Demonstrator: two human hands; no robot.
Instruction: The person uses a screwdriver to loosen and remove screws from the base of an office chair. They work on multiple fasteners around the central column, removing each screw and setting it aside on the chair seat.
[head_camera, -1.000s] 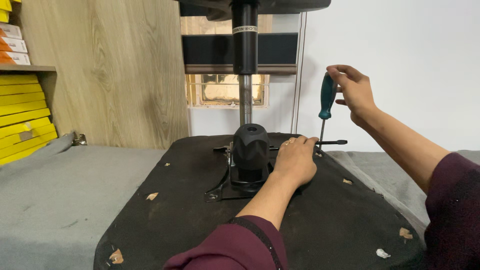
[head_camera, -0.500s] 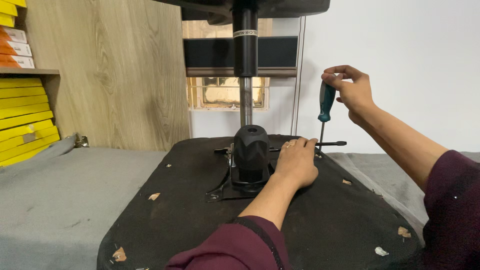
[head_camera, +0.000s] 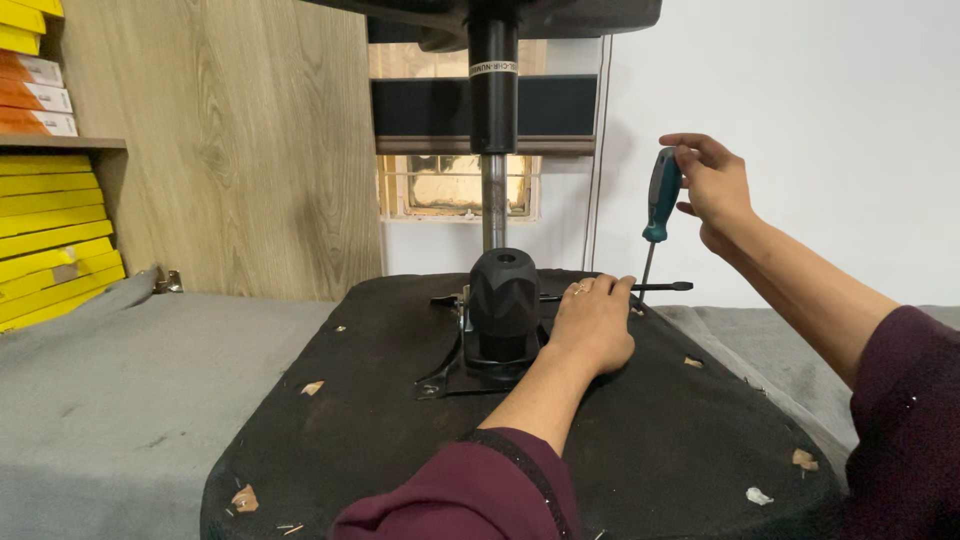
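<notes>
Screwdriver (head_camera: 660, 200) and right hand (head_camera: 712, 185) unmoved.

The screwdriver (head_camera: 661, 195) has a blue-green handle. The chair seat (head_camera: 400, 440) is black, with a black metal part (head_camera: 503, 300). The sleeves (head_camera: 470, 495) are dark red. The boxes (head_camera: 50, 230) are yellow. The desk (head_camera: 90, 400) is grey.

Screwdriver (head_camera: 660, 205) tip hidden behind left hand (head_camera: 592, 325).

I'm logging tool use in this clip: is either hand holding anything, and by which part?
The right hand holds the screwdriver upright by the top of its teal handle. The left hand grips nothing; it rests flat on the black seat underside beside the mechanism.
</notes>
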